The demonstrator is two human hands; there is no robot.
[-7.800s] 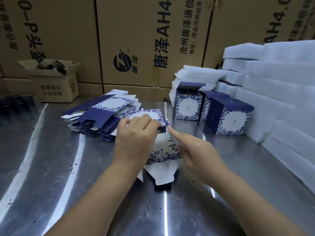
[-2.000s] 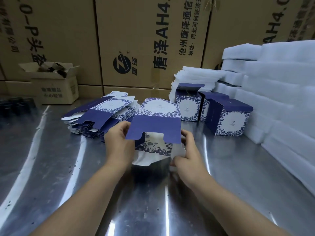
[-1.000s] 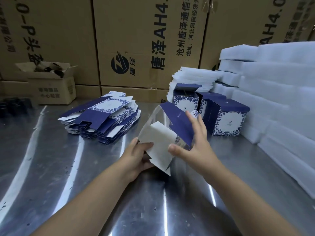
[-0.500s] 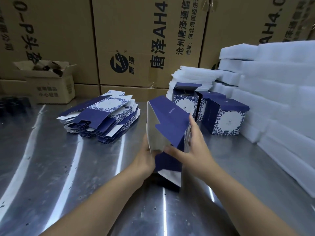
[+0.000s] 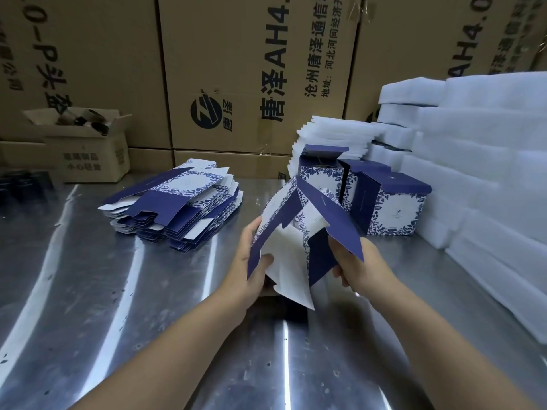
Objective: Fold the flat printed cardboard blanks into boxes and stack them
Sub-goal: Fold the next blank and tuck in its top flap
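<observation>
Since half a second ago the blank [image 5: 282, 255] has spread open, navy panels splayed and white inside showing. It is at frame centre, above the table [image 5: 118, 306]. The left hand [image 5: 245, 272] grips its left panel; the right hand [image 5: 362, 269] grips its right navy panel. Flat blanks [image 5: 177, 208] lie stacked at centre left, and folded boxes [image 5: 393, 208] stand at centre right beside foam sheets [image 5: 479, 173].

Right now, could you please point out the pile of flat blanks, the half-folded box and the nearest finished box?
pile of flat blanks [image 5: 189, 184]: head view, top sheet's white floral panel.
half-folded box [image 5: 285, 258]: head view, white inner panel.
nearest finished box [image 5: 396, 213]: head view, floral front face.
</observation>
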